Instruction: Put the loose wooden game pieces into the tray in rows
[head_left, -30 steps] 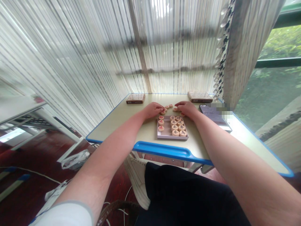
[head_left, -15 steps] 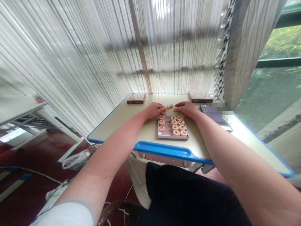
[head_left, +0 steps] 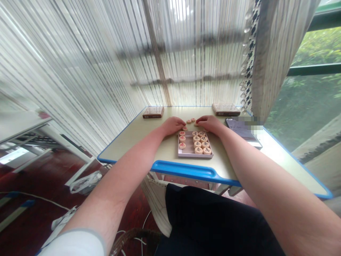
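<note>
A shallow box point(head_left: 195, 155) on the table holds round wooden Chinese chess pieces. Red-marked ones stand in its left column, and black-marked ones point(head_left: 197, 144) fill two columns on the right; between them the cardboard bottom shows. Just behind the box's left corner, my left hand point(head_left: 173, 125) has its fingers curled down at a chess piece point(head_left: 184, 128). My right hand point(head_left: 210, 124) pinches another chess piece point(head_left: 196, 124) behind the box, its palm low over the tabletop. Two more loose pieces point(head_left: 189, 121) lie between the hands.
Two flat boxes rest at the back of the table, one left point(head_left: 153, 112) and one right point(head_left: 226, 109). A dark tablet-like device point(head_left: 241, 131) lies beside my right forearm. A blue tray groove point(head_left: 185, 169) edges the front; a string curtain point(head_left: 106, 71) hangs behind.
My right hand has shifted slightly left with the piece at its fingertips. The fingers of my left hand have lifted a little off the piece below them. The box's contents look the same.
</note>
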Demonstrator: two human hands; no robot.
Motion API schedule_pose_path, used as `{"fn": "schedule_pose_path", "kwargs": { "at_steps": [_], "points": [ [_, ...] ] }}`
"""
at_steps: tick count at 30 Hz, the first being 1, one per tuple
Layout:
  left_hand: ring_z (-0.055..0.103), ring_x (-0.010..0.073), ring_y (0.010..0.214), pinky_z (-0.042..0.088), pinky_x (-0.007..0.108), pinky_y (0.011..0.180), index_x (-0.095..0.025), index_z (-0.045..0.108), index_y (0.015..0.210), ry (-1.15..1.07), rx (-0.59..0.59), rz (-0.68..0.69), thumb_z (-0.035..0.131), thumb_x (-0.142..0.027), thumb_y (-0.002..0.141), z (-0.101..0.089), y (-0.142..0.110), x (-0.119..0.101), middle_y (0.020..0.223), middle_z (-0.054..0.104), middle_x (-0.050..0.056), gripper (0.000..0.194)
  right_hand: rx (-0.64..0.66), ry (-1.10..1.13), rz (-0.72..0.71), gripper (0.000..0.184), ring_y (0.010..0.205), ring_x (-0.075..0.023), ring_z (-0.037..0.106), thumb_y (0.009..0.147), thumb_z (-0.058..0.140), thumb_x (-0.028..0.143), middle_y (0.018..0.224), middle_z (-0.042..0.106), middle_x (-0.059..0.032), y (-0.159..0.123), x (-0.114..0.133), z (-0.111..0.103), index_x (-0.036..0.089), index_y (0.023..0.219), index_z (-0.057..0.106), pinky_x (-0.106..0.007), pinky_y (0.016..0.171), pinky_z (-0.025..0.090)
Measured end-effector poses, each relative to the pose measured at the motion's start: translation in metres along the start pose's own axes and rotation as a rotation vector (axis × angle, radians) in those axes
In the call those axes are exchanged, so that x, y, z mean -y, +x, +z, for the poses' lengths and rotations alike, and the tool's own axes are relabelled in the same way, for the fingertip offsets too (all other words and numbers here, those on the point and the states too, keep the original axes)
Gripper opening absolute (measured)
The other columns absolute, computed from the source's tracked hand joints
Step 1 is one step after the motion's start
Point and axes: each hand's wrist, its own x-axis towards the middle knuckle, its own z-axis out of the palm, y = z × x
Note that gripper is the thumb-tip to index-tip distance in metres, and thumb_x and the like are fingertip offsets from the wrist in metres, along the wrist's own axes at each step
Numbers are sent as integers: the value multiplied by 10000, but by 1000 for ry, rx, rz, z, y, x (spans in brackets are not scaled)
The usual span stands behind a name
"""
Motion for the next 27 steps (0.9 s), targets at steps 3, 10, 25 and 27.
{"fn": "schedule_pose_path", "kwargs": {
  "at_steps": [3,10,25,27],
  "points": [
    [628,195,871,500,316,824,-160,721,909,5,-27,-32,579,-254,758,-1,0,0,926,702,69,227,2,14,12,304,537,-100,492,667,662,351,689,656,-15,-2,2,0,195,920,725,-228,531,396],
    [600,163,783,496,328,777,-155,685,959,-207,-231,-115,663,-194,668,4,4,7,817,656,47,295,-49,-100,13,359,712,-164,581,695,628,353,861,691,-45,0,6,0,213,1019,698,-282,662,446],
    [634,140,780,482,313,748,-124,635,852,-1025,-293,-326,745,-208,597,-6,1,-4,811,690,58,291,-234,-303,-609,259,924,-213,531,775,556,265,943,661,-38,-26,40,3,226,1001,676,-332,808,415],
    [621,127,750,465,285,694,-136,651,878,-970,-309,-332,758,-244,598,-8,1,-3,845,695,62,319,-231,-320,-625,266,930,-214,532,780,568,284,951,659,-44,-27,41,3,225,1019,669,-333,810,414]
  ]
}}
